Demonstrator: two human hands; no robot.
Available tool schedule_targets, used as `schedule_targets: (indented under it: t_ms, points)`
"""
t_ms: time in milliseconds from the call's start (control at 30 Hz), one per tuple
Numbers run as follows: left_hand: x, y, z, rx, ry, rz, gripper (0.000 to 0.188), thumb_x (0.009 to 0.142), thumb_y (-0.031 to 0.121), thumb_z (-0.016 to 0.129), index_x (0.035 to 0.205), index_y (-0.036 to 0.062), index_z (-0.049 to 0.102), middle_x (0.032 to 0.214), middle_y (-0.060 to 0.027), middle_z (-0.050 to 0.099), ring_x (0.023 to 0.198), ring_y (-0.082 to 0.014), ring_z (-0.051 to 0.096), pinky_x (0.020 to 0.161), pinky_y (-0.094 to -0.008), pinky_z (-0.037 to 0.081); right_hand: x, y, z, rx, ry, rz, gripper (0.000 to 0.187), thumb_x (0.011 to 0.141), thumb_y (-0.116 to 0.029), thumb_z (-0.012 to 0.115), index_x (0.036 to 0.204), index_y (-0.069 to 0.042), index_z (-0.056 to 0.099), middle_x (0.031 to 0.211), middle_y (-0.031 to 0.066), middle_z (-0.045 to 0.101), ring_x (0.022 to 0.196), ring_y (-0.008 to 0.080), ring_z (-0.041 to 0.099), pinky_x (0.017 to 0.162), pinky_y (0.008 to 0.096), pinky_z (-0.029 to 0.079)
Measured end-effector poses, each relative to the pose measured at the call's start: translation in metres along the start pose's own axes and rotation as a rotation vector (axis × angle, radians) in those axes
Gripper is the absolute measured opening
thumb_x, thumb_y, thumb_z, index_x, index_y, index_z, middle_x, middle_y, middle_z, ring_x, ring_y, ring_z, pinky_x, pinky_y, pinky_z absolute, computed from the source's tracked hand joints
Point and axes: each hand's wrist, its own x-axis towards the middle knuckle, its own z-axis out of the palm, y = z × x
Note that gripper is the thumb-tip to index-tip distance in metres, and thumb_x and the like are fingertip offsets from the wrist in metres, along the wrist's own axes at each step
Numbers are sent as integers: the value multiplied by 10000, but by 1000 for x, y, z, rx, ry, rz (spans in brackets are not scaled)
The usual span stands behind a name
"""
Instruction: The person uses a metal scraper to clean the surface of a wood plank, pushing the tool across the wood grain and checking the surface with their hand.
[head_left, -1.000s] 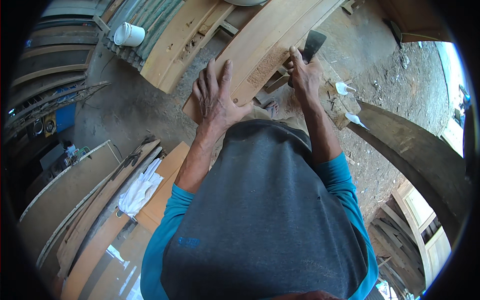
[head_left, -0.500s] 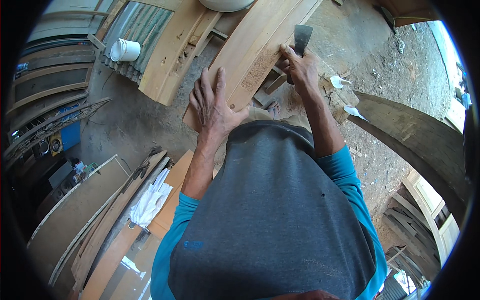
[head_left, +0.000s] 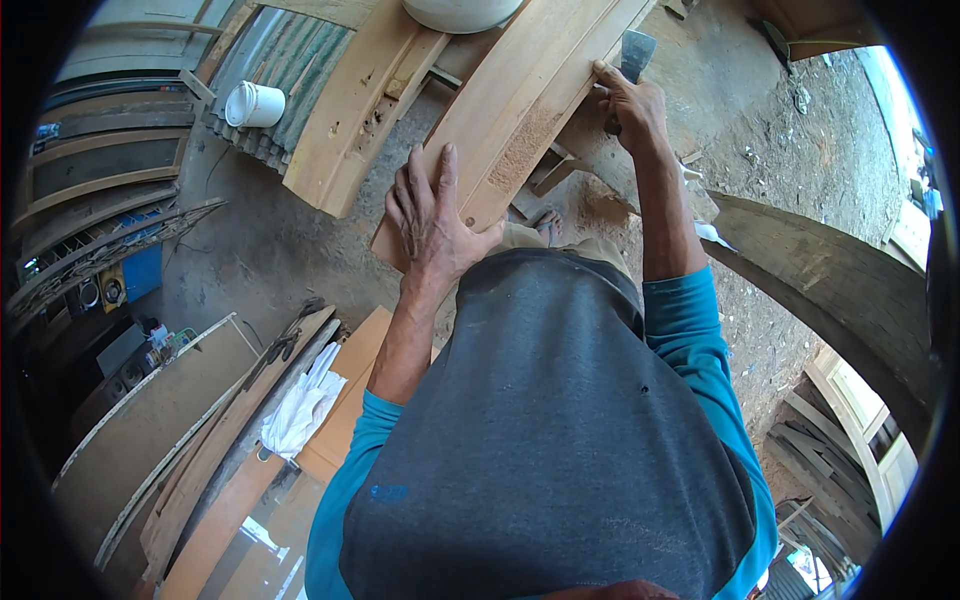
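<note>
A long wooden board (head_left: pixel 565 60) runs away from my waist, with a rough brown patch (head_left: pixel 522 150) like filler or sawdust paste on its face. My left hand (head_left: pixel 432 215) lies on the board's near end, fingers spread and flat, thumb out toward the near edge. Just off the board's right edge, my right hand (head_left: pixel 640 110) is closed around the handle of a putty knife (head_left: pixel 637 52). Its dark, wide blade points up and away, apart from the brown patch. Most of the handle is hidden by my fingers.
Beyond my right forearm, a white nozzle bottle (head_left: pixel 712 236) rests near a thick curved timber (head_left: pixel 820 260). Another plank (head_left: pixel 340 120) lies left of the board, near a round white container (head_left: pixel 462 12). A white bucket (head_left: pixel 254 104) sits on corrugated sheets. White cloth (head_left: pixel 302 405) lies lower left.
My right hand has moved right and slightly away with the putty knife, whose blade has tilted rightward. The forearm now covers one of the white bottles. My left hand stays on the board.
</note>
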Motion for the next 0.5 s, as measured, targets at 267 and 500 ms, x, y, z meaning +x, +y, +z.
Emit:
schedule_targets:
  t_ms: [267, 500]
  points:
    - [-1, -1, 0, 5, 1, 6, 1264, 647, 432, 932, 1712, 162, 306, 1669, -303, 266, 1513, -539, 310, 1199, -714, 241, -2, -1, 0, 131, -49, 6, 317, 953, -290, 874, 939, 1, 747, 763, 56, 691, 549, 112, 606, 430, 279, 415]
    - [0, 0, -1, 19, -7, 6, 1268, 643, 442, 934, 1706, 145, 312, 1661, -303, 274, 1513, -533, 312, 1201, -702, 247, -5, -3, 3, 110, -40, -3, 361, 947, -337, 870, 809, -35, 731, 679, 24, 665, 530, 105, 604, 434, 257, 397]
